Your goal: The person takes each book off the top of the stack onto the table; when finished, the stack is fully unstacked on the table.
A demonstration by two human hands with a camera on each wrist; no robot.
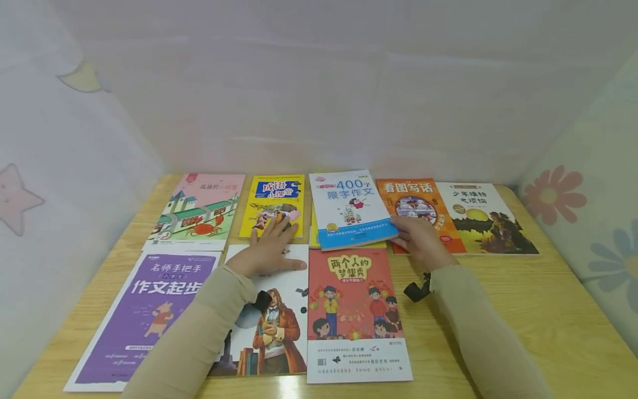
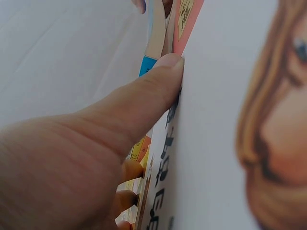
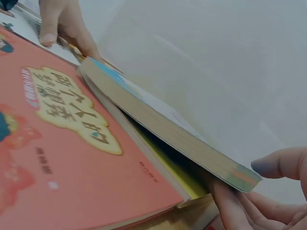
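The right wrist view is showing what the head view is hiding: the white and blue book [image 3: 168, 129] is tilting, its near corner lifted off the yellow book [image 3: 177, 177] beneath it, with the right hand [image 3: 261, 196] pinching that corner, thumb on top and fingers curling under; from the head view the same book [image 1: 351, 208] is merely looking flat in the back row, the right hand [image 1: 421, 241] sitting at its right near corner; the left wrist view is showing the left hand [image 2: 76, 167] lying flat, thumb stretched along the edge of the white portrait book [image 2: 216, 143]; in the head view the left hand [image 1: 269, 249] is resting spread on the top of that portrait book [image 1: 271, 321], fingertips reaching onto the yellow cartoon book [image 1: 271, 205]; the red book [image 1: 354, 310] is lying just in front of the lifted book, its far edge touching it; the orange book [image 1: 423, 208] is lying partly under the right hand; a purple book [image 1: 144, 316], a pink book [image 1: 201, 213] and a dark-scene book [image 1: 485, 219] are lying on the wooden table [image 1: 538, 310].
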